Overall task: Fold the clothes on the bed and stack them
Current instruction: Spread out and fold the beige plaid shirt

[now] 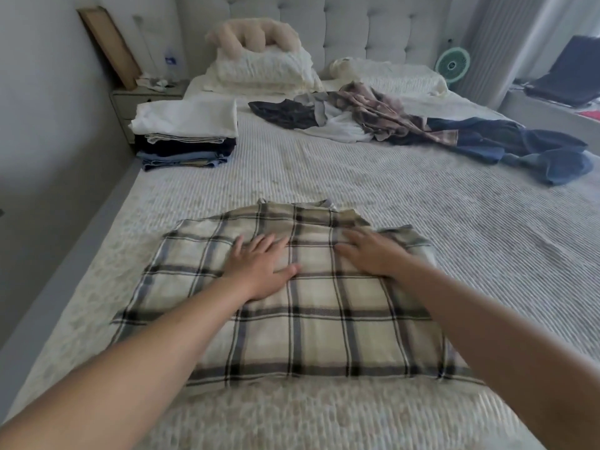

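A cream plaid shirt (311, 319) lies flat and partly folded on the near part of the bed (454, 241). My left hand (263, 267) rests palm down on its upper middle, fingers spread. My right hand (373, 254) presses flat on the shirt's upper right, fingers apart. Neither hand grips the cloth. A stack of folded clothes (185, 138), white on top and dark and denim below, stands at the bed's far left edge. A loose heap of unfolded clothes (373, 115) lies across the far right, with blue jeans (526, 147) trailing toward the right edge.
Pillows (263, 69) and a plush toy (253, 34) sit at the headboard. A nightstand (146, 95) stands left of the bed, beside the wall. A small green fan (453, 64) stands at the far right, near a sill with a laptop (571, 73).
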